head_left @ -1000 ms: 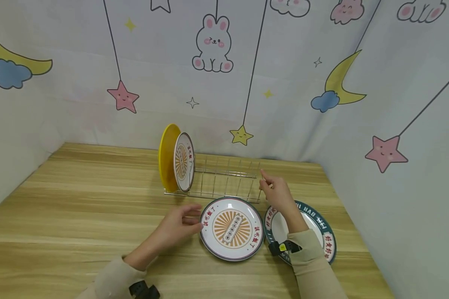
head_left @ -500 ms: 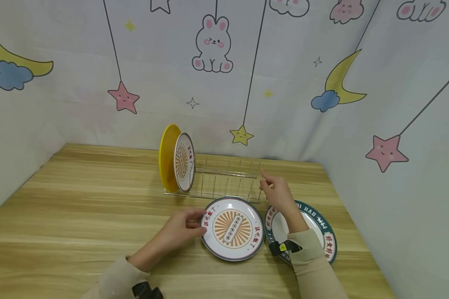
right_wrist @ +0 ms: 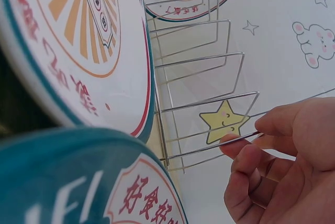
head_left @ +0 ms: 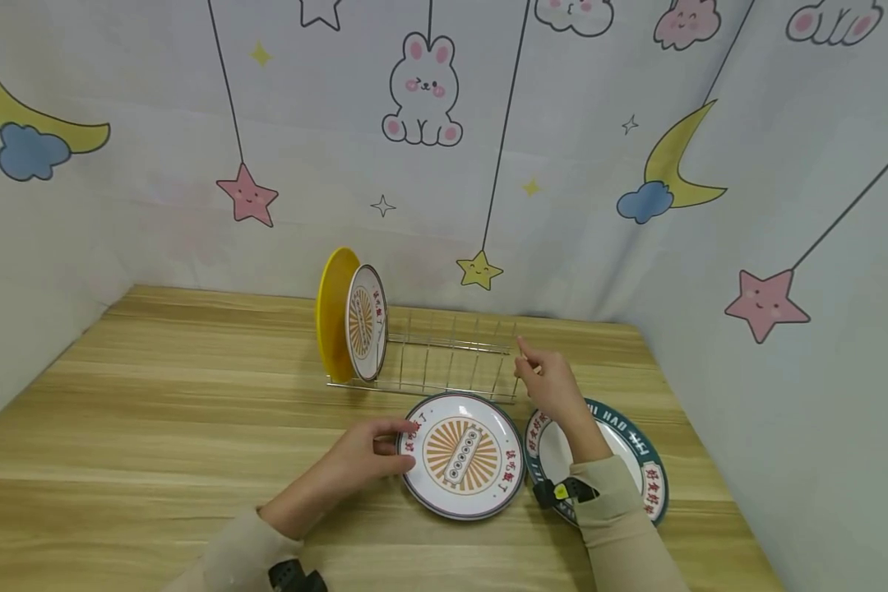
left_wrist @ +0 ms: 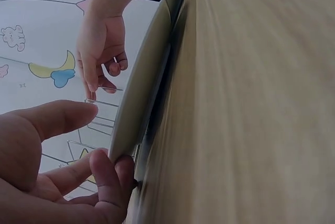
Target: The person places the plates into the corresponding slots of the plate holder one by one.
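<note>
- The left hand (head_left: 366, 454) is pinching the left rim of the round white ceramic plate with the orange sunburst print (head_left: 464, 455), thumb on top and fingers tucking under the edge. That plate is lying flat on the wooden table (head_left: 155, 411), lower centre of the head view.
- The right hand (head_left: 551, 382) is gripping the end loop of the silver wire dish rack (head_left: 444, 358), fingertips curling round the wire.
- The teal-rimmed white plate (head_left: 629, 448) is sitting under the right forearm.
- A yellow plate (head_left: 331, 312) and a second sunburst plate (head_left: 366, 322) are standing upright in the rack's left end.
- I'm guessing the plate's stiff, glazed, slippery and breakable, so the rim's the spot to grab.
</note>
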{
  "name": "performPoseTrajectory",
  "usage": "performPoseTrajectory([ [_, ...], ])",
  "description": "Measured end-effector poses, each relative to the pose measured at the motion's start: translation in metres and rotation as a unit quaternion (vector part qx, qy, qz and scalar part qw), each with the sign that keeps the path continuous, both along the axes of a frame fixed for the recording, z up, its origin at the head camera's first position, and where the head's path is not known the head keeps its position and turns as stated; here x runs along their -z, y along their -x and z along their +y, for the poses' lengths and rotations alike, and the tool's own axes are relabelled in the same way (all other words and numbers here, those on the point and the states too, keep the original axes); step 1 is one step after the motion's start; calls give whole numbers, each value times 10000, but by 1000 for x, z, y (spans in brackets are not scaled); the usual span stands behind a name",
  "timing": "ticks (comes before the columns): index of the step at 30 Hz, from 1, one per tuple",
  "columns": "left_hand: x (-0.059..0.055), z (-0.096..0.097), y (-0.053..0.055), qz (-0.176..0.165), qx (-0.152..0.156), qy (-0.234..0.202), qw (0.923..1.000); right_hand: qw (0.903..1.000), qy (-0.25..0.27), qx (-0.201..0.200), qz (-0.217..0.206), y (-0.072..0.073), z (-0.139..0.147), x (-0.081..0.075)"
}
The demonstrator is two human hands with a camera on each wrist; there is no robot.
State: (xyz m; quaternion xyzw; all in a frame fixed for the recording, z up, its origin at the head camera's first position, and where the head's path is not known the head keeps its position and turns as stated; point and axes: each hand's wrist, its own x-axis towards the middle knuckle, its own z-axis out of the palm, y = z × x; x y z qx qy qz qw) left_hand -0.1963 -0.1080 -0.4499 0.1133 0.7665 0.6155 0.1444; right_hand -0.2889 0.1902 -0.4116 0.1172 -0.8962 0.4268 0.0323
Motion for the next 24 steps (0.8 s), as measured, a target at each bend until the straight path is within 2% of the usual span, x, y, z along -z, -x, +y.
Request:
performPoseTrajectory([
  [8,-5,2,-1,-233,94,71,9997,10000,-19,30,-3,0,1,0],
  [16,-9,2,-3,-231,250,174,9993,10000,14,20,11,-2,0,0],
  [21,-10,3,-4,-140,259,257,9992,10000,9,13,5,-1,1,0],
  [24,-11,3,-5,80,60,566,9983,10000,-7,6,11,0,1,0],
])
